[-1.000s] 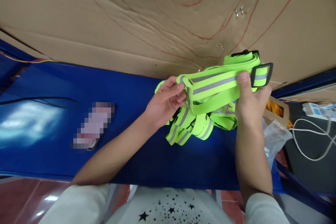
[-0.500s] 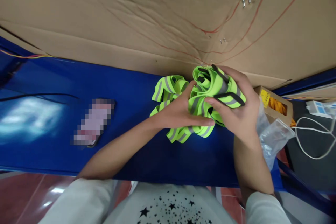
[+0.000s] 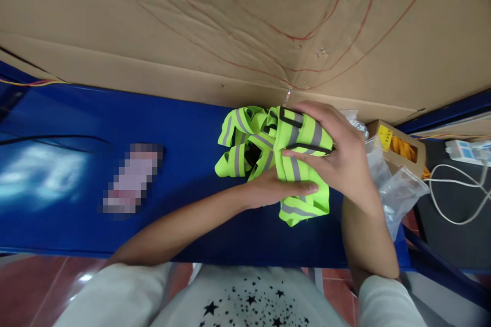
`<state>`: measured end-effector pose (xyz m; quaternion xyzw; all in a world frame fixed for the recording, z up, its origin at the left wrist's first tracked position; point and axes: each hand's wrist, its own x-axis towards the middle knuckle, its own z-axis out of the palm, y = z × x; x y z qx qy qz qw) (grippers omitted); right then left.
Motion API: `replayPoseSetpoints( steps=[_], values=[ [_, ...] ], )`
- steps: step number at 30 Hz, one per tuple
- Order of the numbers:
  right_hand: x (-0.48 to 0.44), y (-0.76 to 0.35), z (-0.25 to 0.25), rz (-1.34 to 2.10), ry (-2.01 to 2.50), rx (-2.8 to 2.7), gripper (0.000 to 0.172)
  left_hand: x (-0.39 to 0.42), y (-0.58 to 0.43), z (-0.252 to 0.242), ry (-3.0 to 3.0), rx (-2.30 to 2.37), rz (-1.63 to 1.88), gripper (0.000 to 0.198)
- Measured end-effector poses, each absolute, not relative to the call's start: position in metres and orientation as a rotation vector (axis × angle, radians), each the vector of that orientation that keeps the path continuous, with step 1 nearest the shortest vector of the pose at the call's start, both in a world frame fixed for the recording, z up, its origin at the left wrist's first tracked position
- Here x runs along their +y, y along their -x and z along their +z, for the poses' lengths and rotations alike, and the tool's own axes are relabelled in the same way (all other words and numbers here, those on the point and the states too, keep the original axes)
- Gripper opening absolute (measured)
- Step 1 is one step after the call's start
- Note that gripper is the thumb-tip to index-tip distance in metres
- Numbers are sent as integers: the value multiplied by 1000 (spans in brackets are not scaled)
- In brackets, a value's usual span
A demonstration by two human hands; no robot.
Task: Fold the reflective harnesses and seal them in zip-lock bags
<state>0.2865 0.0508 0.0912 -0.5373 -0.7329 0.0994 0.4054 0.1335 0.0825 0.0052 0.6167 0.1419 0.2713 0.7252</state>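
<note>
I clasp my right hand (image 3: 339,161) over the folded reflective strap bundle (image 3: 297,207) and grip it from below with my left hand (image 3: 274,189), low over the blue bench (image 3: 184,127), so its loops cannot spring open.

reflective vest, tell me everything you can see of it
The reflective vest is a bundle of neon yellow-green webbing straps, each with a grey reflective stripe down the middle, looking like woven fabric. Black plastic buckles show at its top. It is folded into a loose wad, loops spilling to the left, resting on the blue table. The right hand cups it from above; the left hand grips its lower edge, thumb across.
</note>
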Motion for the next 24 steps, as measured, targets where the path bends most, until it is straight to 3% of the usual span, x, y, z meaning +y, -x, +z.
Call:
replayPoseSetpoints(
  steps=[2,5,10,14,19,24],
  values=[
    [52,-287,90,262,1360,-1808,55,80,-134,6,-1328,333,608,33],
    [52,-288,90,293,1401,-1684,55,85,-131,15,-1157,218,458,11],
    [52,-299,93,397,1488,-1637,53,119,-119,22,-1173,77,144,18],
    [55,-301,86,713,1457,-1497,37,148,-104,25,-1528,57,84,26],
    [58,-297,75,977,1396,-1230,52,140,-94,47,-1511,28,72,13],
    [69,-292,63,1250,1372,-1130,55,127,-91,63,-1562,17,115,16]
  ],
)
